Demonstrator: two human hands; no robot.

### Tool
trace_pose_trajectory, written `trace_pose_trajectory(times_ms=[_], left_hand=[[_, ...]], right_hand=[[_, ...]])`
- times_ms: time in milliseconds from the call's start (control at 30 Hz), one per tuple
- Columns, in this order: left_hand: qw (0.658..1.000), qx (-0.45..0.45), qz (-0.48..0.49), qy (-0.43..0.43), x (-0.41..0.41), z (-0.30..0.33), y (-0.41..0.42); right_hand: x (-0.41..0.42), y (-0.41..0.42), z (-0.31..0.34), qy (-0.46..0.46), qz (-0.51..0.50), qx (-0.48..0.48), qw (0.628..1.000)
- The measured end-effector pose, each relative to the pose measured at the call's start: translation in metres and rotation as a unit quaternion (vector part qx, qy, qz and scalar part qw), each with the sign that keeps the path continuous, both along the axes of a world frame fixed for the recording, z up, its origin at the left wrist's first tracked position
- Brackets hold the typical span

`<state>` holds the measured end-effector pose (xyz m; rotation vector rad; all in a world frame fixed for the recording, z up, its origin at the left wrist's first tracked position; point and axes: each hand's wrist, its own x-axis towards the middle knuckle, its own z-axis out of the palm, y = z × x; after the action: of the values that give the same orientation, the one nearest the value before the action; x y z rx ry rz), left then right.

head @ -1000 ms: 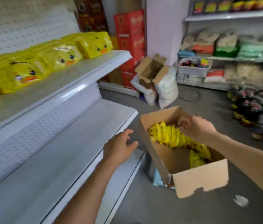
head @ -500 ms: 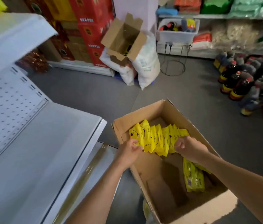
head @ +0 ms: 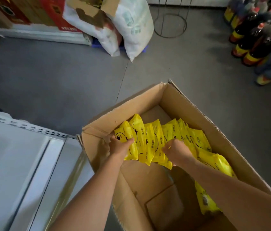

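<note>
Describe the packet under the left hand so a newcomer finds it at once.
Start at the open cardboard box on the grey floor beside the white shelf. Inside, a row of yellow packets stands on edge, and the left hand grips the end packet, the one nearest the shelf. Its neighbours show only narrow strips; in that row it alone shows a printed duck face.

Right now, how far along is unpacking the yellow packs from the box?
Done: the near half of the cardboard box shows its bare bottom. In hand: the left hand and right hand grip the two ends of a row of yellow packs. Left: lifting that row out, plus the loose packs along the right wall.
</note>
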<state>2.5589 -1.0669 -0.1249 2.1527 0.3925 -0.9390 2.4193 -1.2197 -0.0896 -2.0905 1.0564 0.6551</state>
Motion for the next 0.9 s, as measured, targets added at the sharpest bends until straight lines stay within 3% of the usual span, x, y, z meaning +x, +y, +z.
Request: trace_pose_trajectory(times_ms=[167, 300, 400, 633, 900], left_hand=[[0.998, 0.058, 0.006, -0.033, 0.000, -0.018, -0.012], [0.997, 0.051, 0.062, 0.012, 0.003, -0.032, -0.009], [0.994, -0.001, 0.105, 0.024, 0.001, -0.028, -0.003], [0.971, -0.184, 0.153, 0.027, -0.046, 0.072, 0.001], [0.960, -0.233, 0.158, 0.001, -0.134, 0.155, 0.035]], right_hand=[[0.014, 0.008, -0.029, 0.013, -0.006, -0.031, 0.999], [0.014, 0.006, -0.029, 0.014, -0.026, -0.042, 0.999], [0.005, 0.004, -0.015, -0.031, -0.038, -0.043, 0.998], [-0.033, -0.028, 0.046, -0.204, -0.117, 0.012, 0.972], [-0.094, -0.041, 0.171, -0.295, -0.187, 0.239, 0.906]])
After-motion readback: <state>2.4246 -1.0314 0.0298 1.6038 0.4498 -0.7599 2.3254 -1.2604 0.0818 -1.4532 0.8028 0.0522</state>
